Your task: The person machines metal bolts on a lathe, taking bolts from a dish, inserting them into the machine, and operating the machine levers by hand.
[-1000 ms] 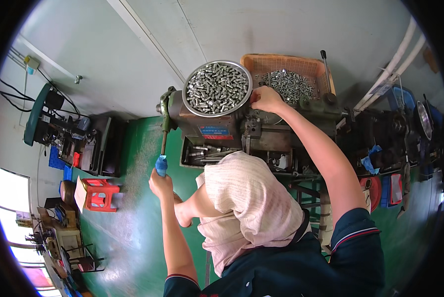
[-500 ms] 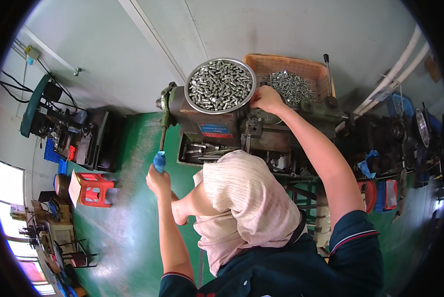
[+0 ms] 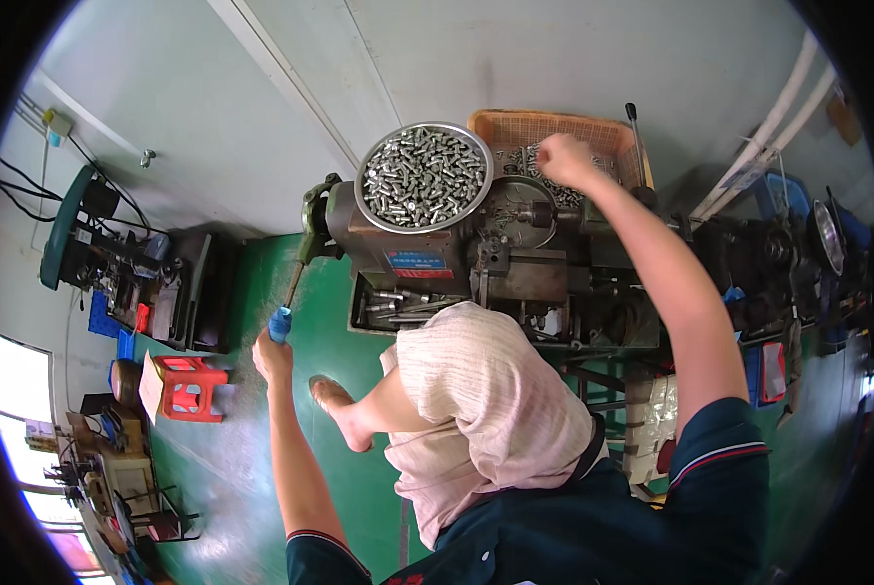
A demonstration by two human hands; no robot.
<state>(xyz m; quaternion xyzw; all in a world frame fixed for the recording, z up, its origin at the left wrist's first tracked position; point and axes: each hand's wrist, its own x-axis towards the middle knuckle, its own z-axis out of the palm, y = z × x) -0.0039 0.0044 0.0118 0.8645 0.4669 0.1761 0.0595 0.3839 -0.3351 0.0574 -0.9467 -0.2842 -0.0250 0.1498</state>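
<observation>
My left hand [image 3: 273, 357] is closed round the blue-wrapped grip [image 3: 280, 324] of a lever [image 3: 293, 284] at the left end of a small bench lathe [image 3: 529, 275]. Over the orange basket [image 3: 521, 119], behind the lathe, hovers my right hand [image 3: 566, 162] with its fingers curled together. Whatever they may hold is hidden. Small metal parts lie in the basket. A round steel bowl [image 3: 424, 230] heaped with short, shiny screw-like parts stands on top of the lathe's headstock. Right of the bowl, the chuck area [image 3: 528, 212] is in plain sight.
A tool tray [image 3: 357, 312] with metal tools sits below the headstock. Right of the basket rises a black-knobbed lever [image 3: 632, 115]. A red stool [image 3: 191, 390] stands on the green floor at left, near another machine [image 3: 154, 263]. More machinery [image 3: 778, 258] is at right.
My right hand has gone from beside the bowl, rightward to above the basket. The lever's grip has swung left with my left hand still on it.
</observation>
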